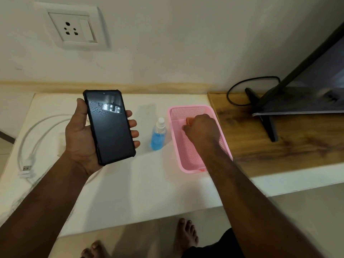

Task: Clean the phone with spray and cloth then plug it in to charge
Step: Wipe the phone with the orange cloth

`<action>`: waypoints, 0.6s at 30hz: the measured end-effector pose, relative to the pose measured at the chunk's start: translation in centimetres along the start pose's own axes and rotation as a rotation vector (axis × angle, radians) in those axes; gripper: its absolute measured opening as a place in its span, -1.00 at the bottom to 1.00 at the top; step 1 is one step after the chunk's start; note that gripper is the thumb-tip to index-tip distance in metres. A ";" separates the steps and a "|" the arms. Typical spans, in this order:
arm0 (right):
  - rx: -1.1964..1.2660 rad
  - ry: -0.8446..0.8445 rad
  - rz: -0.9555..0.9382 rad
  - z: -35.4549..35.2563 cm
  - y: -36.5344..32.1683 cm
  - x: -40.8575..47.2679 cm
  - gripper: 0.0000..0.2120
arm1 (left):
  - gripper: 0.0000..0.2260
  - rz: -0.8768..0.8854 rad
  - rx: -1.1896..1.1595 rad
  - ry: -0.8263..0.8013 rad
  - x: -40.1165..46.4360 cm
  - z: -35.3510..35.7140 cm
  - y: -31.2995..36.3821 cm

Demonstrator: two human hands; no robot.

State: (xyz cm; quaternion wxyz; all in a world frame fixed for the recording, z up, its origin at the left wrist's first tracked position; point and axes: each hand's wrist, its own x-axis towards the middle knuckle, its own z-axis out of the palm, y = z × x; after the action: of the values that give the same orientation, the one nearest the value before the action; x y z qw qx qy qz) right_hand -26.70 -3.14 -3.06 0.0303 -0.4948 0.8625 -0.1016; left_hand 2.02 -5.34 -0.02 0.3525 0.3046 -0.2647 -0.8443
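Note:
My left hand [80,135] holds a black phone [109,127] screen up above the white counter, with spray droplets on the upper part of the screen. A small spray bottle of blue liquid [158,135] stands upright on the counter to the right of the phone. My right hand [202,130] is inside the pink mesh basket [188,165], fingers closed on an orange cloth [189,120], most of which is hidden by the hand. A white charging cable [31,138] lies coiled at the left, its USB plug [27,168] near the counter's front.
A white wall socket with a switch [73,28] is on the wall above the counter's left side. To the right, a monitor [312,84] on a black stand sits on a wooden shelf [279,146], with a black cable looping behind. Bare feet show below the counter edge.

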 end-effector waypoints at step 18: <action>0.395 0.084 0.142 -6.4 -0.9 0.3 -0.70 | -0.15 0.007 -0.052 -0.024 0.1 0.0 0.3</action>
State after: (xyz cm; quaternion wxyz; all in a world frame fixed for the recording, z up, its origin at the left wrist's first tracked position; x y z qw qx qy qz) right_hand -27.08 -2.95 3.36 0.0977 -0.4125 0.8590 -0.2870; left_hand 2.12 -5.57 0.17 0.3601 0.2842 -0.2480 -0.8533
